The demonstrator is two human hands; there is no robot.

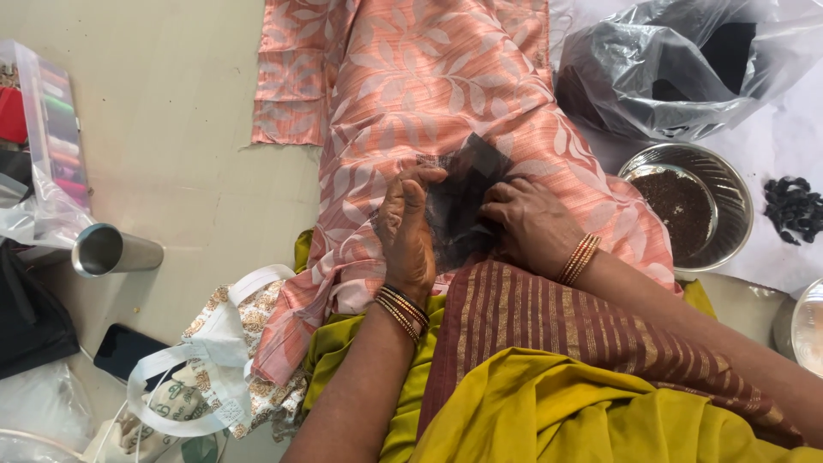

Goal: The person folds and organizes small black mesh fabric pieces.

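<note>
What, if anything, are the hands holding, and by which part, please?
Both hands, left hand and right hand, pinch a sheer black net patch at its side edges against peach leaf-print fabric.

Pale, smooth floor [171, 129] in soft even light, white sheet [797, 129] spread at right

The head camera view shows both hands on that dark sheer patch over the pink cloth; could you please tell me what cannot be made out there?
- Whether a needle or thread is held: too small, and the right hand fingertips curl into the dark sheer patch.
- The left hand palm and what it presses: hidden by its own back.
- The plastic bag contents: dark, blurred by the film.
- The steel dish at right: cut off by the edge.
</note>
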